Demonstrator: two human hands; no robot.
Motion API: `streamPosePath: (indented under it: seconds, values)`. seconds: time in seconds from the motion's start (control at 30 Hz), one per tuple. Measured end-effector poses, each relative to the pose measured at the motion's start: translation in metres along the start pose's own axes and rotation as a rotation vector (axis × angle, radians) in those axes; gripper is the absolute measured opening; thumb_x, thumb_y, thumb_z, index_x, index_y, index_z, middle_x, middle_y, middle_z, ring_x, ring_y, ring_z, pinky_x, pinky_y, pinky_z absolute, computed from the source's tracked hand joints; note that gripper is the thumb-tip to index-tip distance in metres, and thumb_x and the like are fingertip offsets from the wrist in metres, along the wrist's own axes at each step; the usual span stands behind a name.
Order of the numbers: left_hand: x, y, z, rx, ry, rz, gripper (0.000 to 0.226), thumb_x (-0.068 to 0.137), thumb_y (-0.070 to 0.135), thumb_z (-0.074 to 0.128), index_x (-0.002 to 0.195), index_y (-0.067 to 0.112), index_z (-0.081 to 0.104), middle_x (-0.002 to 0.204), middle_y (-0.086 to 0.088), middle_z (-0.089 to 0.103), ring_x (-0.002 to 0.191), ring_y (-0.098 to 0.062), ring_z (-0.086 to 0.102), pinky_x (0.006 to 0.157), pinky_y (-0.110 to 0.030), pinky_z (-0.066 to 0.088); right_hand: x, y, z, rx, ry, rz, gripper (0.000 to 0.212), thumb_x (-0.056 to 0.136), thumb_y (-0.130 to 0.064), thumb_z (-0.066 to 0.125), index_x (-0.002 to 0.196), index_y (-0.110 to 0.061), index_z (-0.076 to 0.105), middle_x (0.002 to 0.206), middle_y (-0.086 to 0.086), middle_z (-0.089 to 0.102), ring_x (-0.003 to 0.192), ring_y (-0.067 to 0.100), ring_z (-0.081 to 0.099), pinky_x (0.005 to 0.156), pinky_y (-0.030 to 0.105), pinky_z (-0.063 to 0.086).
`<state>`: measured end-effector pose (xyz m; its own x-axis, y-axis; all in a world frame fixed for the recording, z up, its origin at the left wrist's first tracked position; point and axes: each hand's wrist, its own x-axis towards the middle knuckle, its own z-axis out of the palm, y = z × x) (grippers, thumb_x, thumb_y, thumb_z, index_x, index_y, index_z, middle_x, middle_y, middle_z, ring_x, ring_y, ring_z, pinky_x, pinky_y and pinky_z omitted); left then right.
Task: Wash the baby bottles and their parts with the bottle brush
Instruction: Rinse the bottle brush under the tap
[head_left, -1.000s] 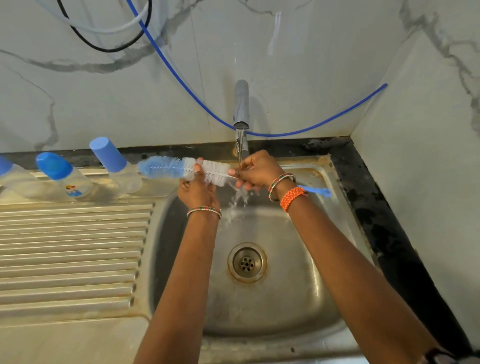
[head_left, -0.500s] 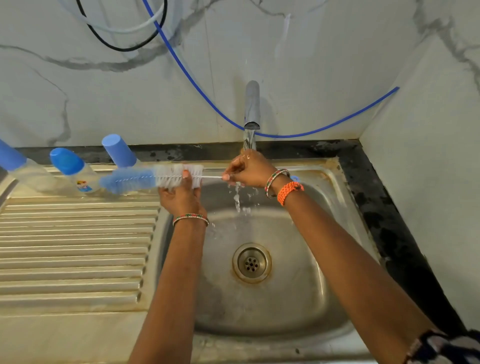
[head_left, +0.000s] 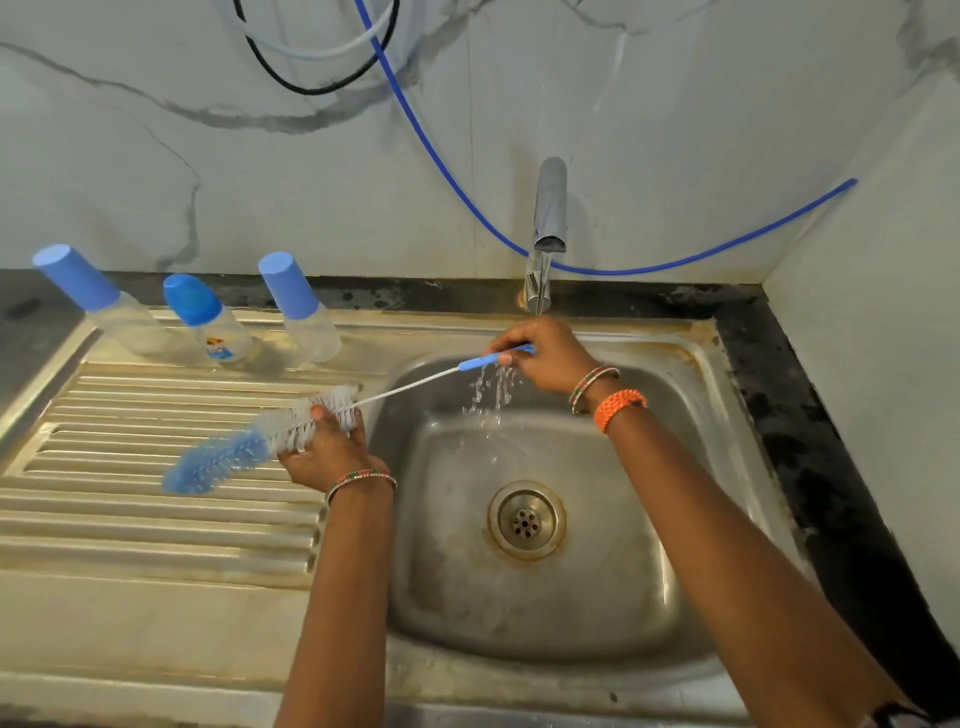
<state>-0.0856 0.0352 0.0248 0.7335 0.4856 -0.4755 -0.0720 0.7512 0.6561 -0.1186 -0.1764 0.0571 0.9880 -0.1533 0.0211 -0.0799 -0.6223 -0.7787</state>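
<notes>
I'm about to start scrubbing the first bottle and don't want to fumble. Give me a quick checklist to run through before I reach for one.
1. Tap running: ok, water falls into the sink.
2. Bottle brush held: ok, right hand pinches the handle, left hand grips the bristles.
3. A hand free for a bottle: not ok, both are on the brush.
4. Baby bottles near: ok, three stand on the drainboard.
5. Caps off: not ok, blue caps are on.
6. Soap on brush: cannot tell.
</notes>
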Motion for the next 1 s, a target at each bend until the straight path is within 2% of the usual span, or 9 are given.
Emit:
streamPosePath:
  seconds: [0.17,0.23,0.33,0.47,0.63,0.73,0.83,0.93,1.0]
  values:
    - [-0.016,-0.012,0.01,0.011,-0.069,-0.005,0.042,0.086,-0.005,0.062,0.118,0.017,0.045,0.113,-0.007,0.059,0.081,-0.016,0.065,0.061,-0.032,0.058,-0.009,0.01,-0.015,0.271,0.143,0.153,0.03,0.081,0.013,0.06,0.103,-0.004,0.069,0.1,0.012,0.07,0.081,0.006,0.063,0.069,0.01,0.051]
    - [-0.029,-0.024,0.018,0.041,-0.133,-0.02,0.042,0.085,-0.009,0.061,0.118,0.013,0.047,0.115,-0.013,0.059,0.088,-0.021,0.062,0.074,-0.042,0.057,-0.014,0.017,-0.016,0.117,0.101,0.197,0.024,0.084,0.003,0.059,0.1,-0.008,0.072,0.1,0.006,0.071,0.091,0.015,0.064,0.083,0.021,0.052]
    - [-0.067,-0.053,0.026,0.271,-0.33,-0.179,0.041,0.086,-0.007,0.06,0.125,0.003,0.051,0.117,-0.017,0.059,0.098,-0.023,0.058,0.092,-0.047,0.051,-0.024,0.011,-0.005,-0.378,-0.13,0.227,0.019,0.085,-0.03,0.061,0.102,-0.03,0.068,0.102,-0.005,0.069,0.098,0.015,0.057,0.104,0.044,0.028]
    - [-0.105,-0.081,0.041,0.543,-0.586,-0.33,0.039,0.088,-0.002,0.059,0.126,0.002,0.052,0.12,-0.015,0.061,0.106,-0.027,0.06,0.095,-0.041,0.05,-0.037,0.003,0.001,-0.02,0.003,0.205,0.023,0.09,-0.019,0.059,0.112,-0.013,0.064,0.103,0.009,0.069,0.086,0.02,0.061,0.075,0.032,0.048]
    - [-0.094,-0.081,0.051,0.577,-0.743,-0.554,0.029,0.09,0.006,0.06,0.119,0.009,0.054,0.101,-0.008,0.065,0.092,-0.022,0.064,0.082,-0.035,0.053,-0.057,0.02,-0.027,-0.063,0.04,0.266,0.019,0.089,-0.026,0.059,0.106,-0.017,0.062,0.096,0.003,0.067,0.084,0.022,0.061,0.072,0.035,0.047]
    - [-0.089,-0.084,0.053,0.487,-0.748,-0.64,0.028,0.091,0.006,0.057,0.119,0.007,0.053,0.105,-0.011,0.064,0.092,-0.023,0.064,0.081,-0.035,0.055,-0.056,0.017,-0.035,0.1,0.038,0.276,0.014,0.091,-0.024,0.055,0.1,-0.017,0.063,0.078,-0.001,0.062,0.069,0.015,0.056,0.063,0.031,0.042]
    - [-0.081,-0.084,0.058,0.415,-0.674,-0.623,0.023,0.091,0.006,0.057,0.114,0.007,0.056,0.103,-0.01,0.063,0.091,-0.022,0.064,0.083,-0.035,0.054,-0.04,0.008,-0.033,0.093,0.098,0.245,0.026,0.099,-0.028,0.044,0.093,-0.013,0.065,0.064,-0.003,0.058,0.054,0.005,0.049,0.056,0.023,0.036]
    - [-0.069,-0.079,0.063,0.368,-0.59,-0.543,0.033,0.089,0.008,0.061,0.122,0.004,0.055,0.106,-0.01,0.064,0.086,-0.019,0.065,0.072,-0.027,0.057,-0.02,-0.007,-0.027,0.036,0.112,0.205,0.03,0.1,-0.023,0.045,0.076,-0.015,0.062,0.059,-0.004,0.059,0.045,-0.005,0.051,0.052,0.016,0.038]
    - [-0.067,-0.075,0.065,0.336,-0.596,-0.518,0.025,0.089,0.01,0.062,0.114,0.008,0.057,0.104,-0.009,0.065,0.08,-0.015,0.066,0.067,-0.024,0.058,-0.007,-0.014,-0.024,0.068,0.133,0.195,0.023,0.097,-0.019,0.05,0.077,-0.018,0.061,0.058,-0.005,0.058,0.044,-0.005,0.053,0.049,0.01,0.039]
